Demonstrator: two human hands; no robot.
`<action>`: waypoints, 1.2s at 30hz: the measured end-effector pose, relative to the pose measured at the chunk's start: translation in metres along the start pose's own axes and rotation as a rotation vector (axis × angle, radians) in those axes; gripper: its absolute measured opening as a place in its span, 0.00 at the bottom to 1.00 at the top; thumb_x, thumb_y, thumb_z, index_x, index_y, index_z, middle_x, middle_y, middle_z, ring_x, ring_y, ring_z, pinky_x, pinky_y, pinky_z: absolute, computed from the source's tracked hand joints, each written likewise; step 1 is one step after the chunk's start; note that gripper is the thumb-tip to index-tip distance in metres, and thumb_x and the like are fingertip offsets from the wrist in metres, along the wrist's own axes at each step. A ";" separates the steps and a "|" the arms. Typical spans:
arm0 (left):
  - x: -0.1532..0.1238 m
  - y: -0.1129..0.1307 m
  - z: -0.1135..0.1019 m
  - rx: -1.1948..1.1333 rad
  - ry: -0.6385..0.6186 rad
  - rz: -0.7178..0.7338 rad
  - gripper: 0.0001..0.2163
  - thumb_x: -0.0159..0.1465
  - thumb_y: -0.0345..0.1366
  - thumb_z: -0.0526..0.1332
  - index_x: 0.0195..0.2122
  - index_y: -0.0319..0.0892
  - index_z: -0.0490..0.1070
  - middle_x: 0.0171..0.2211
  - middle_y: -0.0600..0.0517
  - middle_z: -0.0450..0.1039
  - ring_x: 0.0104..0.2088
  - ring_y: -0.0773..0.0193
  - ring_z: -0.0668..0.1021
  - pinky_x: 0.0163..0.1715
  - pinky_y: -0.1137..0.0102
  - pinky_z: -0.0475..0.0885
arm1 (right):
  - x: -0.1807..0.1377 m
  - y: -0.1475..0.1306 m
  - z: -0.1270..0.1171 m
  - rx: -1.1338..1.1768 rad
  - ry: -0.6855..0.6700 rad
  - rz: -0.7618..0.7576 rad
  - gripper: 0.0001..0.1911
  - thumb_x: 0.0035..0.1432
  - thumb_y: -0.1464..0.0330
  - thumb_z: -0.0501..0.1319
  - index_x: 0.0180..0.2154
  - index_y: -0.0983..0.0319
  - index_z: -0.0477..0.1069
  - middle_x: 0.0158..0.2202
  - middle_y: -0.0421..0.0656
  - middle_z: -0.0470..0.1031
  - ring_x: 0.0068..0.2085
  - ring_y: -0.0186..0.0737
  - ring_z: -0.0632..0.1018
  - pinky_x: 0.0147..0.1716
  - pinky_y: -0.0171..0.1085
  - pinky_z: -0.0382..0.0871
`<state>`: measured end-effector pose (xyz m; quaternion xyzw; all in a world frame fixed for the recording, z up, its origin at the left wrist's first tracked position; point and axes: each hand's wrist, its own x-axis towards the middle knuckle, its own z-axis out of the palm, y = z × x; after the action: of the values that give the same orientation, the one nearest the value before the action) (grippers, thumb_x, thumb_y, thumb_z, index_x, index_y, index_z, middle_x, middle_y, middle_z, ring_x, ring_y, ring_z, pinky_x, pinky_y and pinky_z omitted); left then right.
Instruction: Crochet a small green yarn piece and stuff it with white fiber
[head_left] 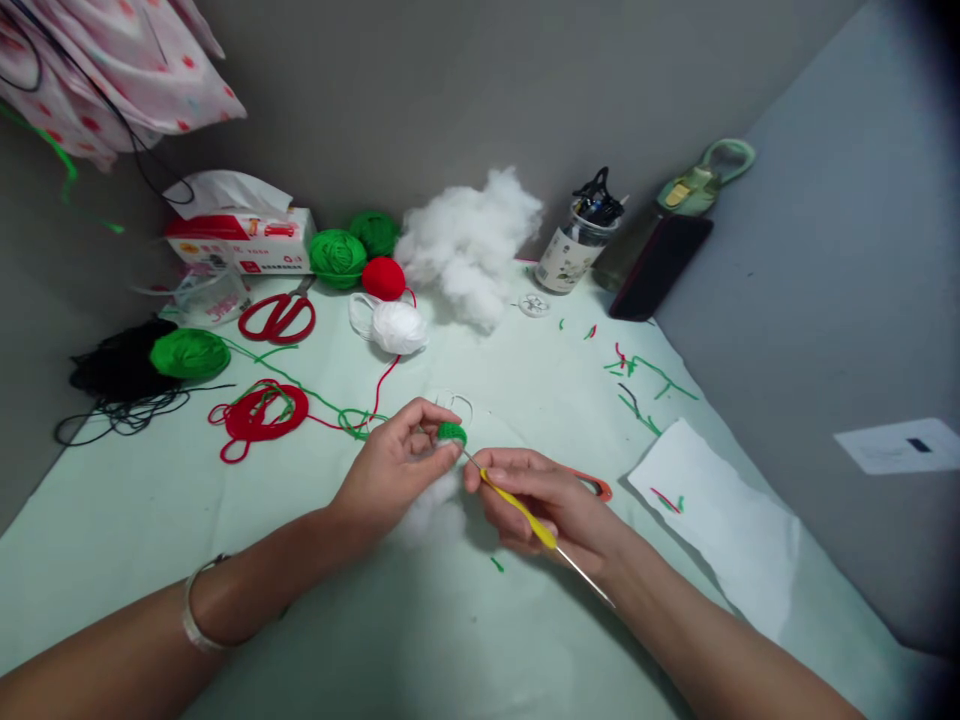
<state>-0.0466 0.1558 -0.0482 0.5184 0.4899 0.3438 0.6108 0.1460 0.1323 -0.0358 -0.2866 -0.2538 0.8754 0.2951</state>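
Near the center of the frame, your left hand [390,470] pinches a small green crocheted piece [451,432] between thumb and fingers. Just right of it, your right hand [555,500] has its fingers closed around the yellow handle of a crochet hook [525,508]; the hook's tip is at the piece's lower right edge, though you cannot tell whether it goes in. White stuffing [431,518] shows below your left hand. Red-handled scissors [277,318] lie at left, and a large clump of fiberfill [469,245] sits at upper center.
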 end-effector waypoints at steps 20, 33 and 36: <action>-0.001 -0.005 -0.003 0.130 0.067 0.131 0.09 0.62 0.39 0.65 0.42 0.44 0.72 0.31 0.54 0.72 0.33 0.63 0.74 0.34 0.68 0.68 | -0.003 -0.002 0.000 -0.074 0.000 0.011 0.11 0.64 0.64 0.64 0.39 0.67 0.76 0.16 0.33 0.68 0.13 0.23 0.55 0.12 0.26 0.50; -0.003 -0.006 -0.002 0.166 0.011 0.165 0.08 0.65 0.39 0.61 0.44 0.43 0.72 0.32 0.54 0.73 0.33 0.63 0.75 0.34 0.69 0.69 | -0.003 0.002 0.009 -0.235 0.117 -0.077 0.12 0.66 0.62 0.62 0.40 0.65 0.74 0.18 0.33 0.68 0.15 0.24 0.55 0.15 0.28 0.48; -0.002 -0.007 -0.001 0.201 -0.008 0.168 0.06 0.66 0.38 0.59 0.41 0.43 0.71 0.30 0.55 0.72 0.30 0.64 0.74 0.31 0.70 0.68 | -0.009 0.005 0.020 -0.426 0.173 -0.093 0.14 0.65 0.58 0.63 0.41 0.63 0.71 0.20 0.34 0.70 0.19 0.26 0.61 0.18 0.28 0.52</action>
<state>-0.0490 0.1532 -0.0542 0.6177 0.4741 0.3409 0.5268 0.1367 0.1179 -0.0212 -0.4046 -0.4195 0.7597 0.2885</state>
